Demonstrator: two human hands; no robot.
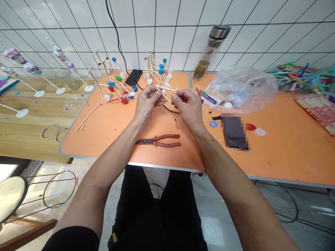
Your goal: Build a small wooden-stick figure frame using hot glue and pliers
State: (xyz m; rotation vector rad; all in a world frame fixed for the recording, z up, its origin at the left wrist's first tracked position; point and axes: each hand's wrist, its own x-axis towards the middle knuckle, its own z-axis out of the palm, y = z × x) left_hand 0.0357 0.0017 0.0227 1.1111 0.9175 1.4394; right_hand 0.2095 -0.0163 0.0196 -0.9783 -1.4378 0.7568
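Note:
Between my two hands is a small frame of joined wooden sticks, held above the orange table. My left hand pinches its left end. At its right end, the fingers of my right hand are closed on it. Just beyond stand two stick structures with bottle caps as wheels, the left one with blue, green, red and white caps, the other one with blue and white caps. Pliers with red handles lie nearer to me, below my hands. How the frame's sticks are joined is hidden by my fingertips.
A black phone lies behind the structures, another phone at the right. A glass bottle leans near a plastic bag. Loose sticks, a box cutter and caps lie about. Colourful pipe cleaners are far right.

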